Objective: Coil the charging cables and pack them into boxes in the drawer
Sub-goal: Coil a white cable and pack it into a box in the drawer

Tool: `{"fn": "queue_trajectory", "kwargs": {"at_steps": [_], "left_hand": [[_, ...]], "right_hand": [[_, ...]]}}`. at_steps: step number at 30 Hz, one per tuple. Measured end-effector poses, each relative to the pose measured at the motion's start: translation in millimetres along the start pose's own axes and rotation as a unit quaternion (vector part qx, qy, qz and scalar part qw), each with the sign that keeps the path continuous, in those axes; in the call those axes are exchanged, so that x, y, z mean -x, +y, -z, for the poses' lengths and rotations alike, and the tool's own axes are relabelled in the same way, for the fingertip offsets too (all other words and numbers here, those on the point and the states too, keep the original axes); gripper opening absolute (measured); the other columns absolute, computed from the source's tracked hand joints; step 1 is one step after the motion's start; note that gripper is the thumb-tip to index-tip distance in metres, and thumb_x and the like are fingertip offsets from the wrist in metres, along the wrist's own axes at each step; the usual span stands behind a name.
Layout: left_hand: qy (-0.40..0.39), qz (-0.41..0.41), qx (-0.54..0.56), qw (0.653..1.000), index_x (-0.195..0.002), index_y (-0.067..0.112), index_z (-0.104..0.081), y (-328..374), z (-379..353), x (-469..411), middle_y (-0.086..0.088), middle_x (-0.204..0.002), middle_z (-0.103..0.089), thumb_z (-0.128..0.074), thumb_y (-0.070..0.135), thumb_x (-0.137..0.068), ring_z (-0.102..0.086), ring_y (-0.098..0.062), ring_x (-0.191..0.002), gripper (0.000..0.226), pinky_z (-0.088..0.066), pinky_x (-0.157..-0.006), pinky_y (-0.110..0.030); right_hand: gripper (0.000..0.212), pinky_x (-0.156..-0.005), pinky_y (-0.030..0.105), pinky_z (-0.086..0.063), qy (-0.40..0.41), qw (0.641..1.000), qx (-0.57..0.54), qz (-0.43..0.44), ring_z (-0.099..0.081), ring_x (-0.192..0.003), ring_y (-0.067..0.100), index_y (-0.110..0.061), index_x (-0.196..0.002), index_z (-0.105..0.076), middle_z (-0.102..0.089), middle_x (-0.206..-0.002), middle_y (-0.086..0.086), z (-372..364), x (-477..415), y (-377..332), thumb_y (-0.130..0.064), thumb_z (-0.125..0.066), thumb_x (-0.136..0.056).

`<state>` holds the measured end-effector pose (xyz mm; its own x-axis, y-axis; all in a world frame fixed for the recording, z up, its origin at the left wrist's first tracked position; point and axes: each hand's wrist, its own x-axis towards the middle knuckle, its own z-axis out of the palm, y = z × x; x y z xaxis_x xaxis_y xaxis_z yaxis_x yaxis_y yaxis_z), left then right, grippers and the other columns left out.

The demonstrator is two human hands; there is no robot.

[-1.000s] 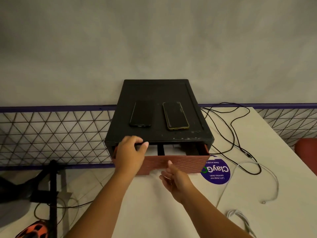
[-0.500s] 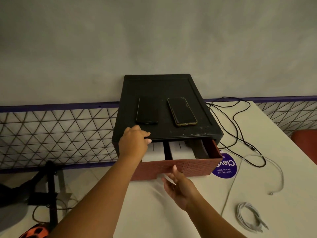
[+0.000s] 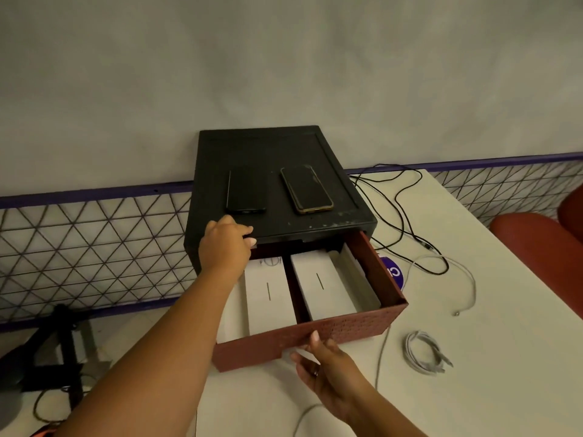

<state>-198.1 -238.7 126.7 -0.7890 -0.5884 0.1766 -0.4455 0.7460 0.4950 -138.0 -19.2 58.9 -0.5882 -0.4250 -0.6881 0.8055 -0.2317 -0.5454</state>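
Left hand [image 3: 225,247] is gripping the front edge of the cabinet [image 3: 284,146], seemingly bracing it, while the right hand [image 3: 328,367] is pinching the open drawer [image 3: 347,326] from below. White boxes [image 3: 268,298] are lying between the hands; a coiled cable [image 3: 424,351] is waiting on the worktop [image 3: 473,389], right of them.

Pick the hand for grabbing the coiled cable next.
Right, likely. The right hand holds the drawer front, nearest the coiled cable; the left hand grips the cabinet edge, across the drawer from it.
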Motion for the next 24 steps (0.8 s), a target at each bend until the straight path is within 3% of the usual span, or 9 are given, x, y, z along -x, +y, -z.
{"fn": "queue_trajectory", "kwargs": {"at_steps": [2,11,14,17,21,24], "left_hand": [[0.004,-0.006,0.000,1.000,-0.119,0.020,-0.063,1,1,2,-0.004,-0.117,-0.055,-0.062,0.023,-0.088,-0.047,-0.022,-0.110,0.030,-0.041,-0.078,-0.031],[0.026,-0.014,-0.009,1.000,-0.122,0.016,-0.061,2,-2,7,-0.008,-0.121,-0.054,-0.059,0.017,-0.090,-0.046,-0.027,-0.114,0.032,-0.046,-0.090,-0.040],[0.008,-0.022,-0.056,0.998,-0.132,0.017,-0.051,6,-5,17,-0.009,-0.131,-0.049,-0.057,0.019,-0.091,-0.041,-0.029,-0.124,0.041,-0.025,-0.112,-0.048],[-0.032,-0.015,-0.096,0.995,-0.144,0.021,-0.032,16,-10,40,-0.006,-0.148,-0.031,-0.057,0.031,-0.090,-0.022,-0.025,-0.140,0.060,-0.008,-0.117,-0.047],[-0.079,-0.048,-0.009,0.996,-0.146,0.023,-0.025,39,-27,85,-0.003,-0.153,-0.019,-0.058,0.033,-0.089,-0.017,-0.023,-0.142,0.066,-0.026,-0.113,-0.040],[-0.212,-0.023,0.074,0.974,-0.146,0.021,-0.025,56,-42,100,-0.003,-0.152,-0.023,-0.058,0.034,-0.089,-0.029,-0.023,-0.138,0.067,-0.034,-0.107,-0.036]], "right_hand": [[0.011,-0.065,0.026,-0.054,-0.003,1.000,-0.002,0.002,-0.065,-0.086,0.022,-0.013,-0.097,-0.051,-0.072,-0.082,0.004,4,3,4,-0.022,-0.054,-0.091],[0.023,-0.058,0.023,-0.053,-0.001,0.999,0.044,-0.018,-0.065,-0.074,0.020,-0.010,-0.111,-0.056,-0.067,-0.091,0.008,38,37,35,-0.021,-0.054,-0.091],[0.028,-0.063,0.023,-0.050,0.005,0.997,0.080,-0.020,-0.065,-0.076,0.020,-0.006,-0.110,-0.057,-0.068,-0.090,0.006,44,43,31,-0.024,-0.057,-0.090],[0.033,-0.066,0.024,-0.048,0.016,0.993,0.109,-0.027,-0.064,-0.083,0.022,-0.005,-0.108,-0.061,-0.070,-0.088,0.006,49,46,23,-0.032,-0.060,-0.088],[0.047,-0.067,0.028,-0.051,0.072,0.991,0.113,-0.019,-0.064,-0.088,0.026,-0.006,-0.108,-0.062,-0.065,-0.097,0.013,63,51,15,-0.041,-0.068,-0.078],[0.052,-0.076,0.034,-0.049,0.117,0.991,0.070,0.016,-0.062,-0.093,0.026,-0.005,-0.102,-0.058,-0.063,-0.100,0.014,73,58,6,-0.040,-0.072,-0.066]]}}
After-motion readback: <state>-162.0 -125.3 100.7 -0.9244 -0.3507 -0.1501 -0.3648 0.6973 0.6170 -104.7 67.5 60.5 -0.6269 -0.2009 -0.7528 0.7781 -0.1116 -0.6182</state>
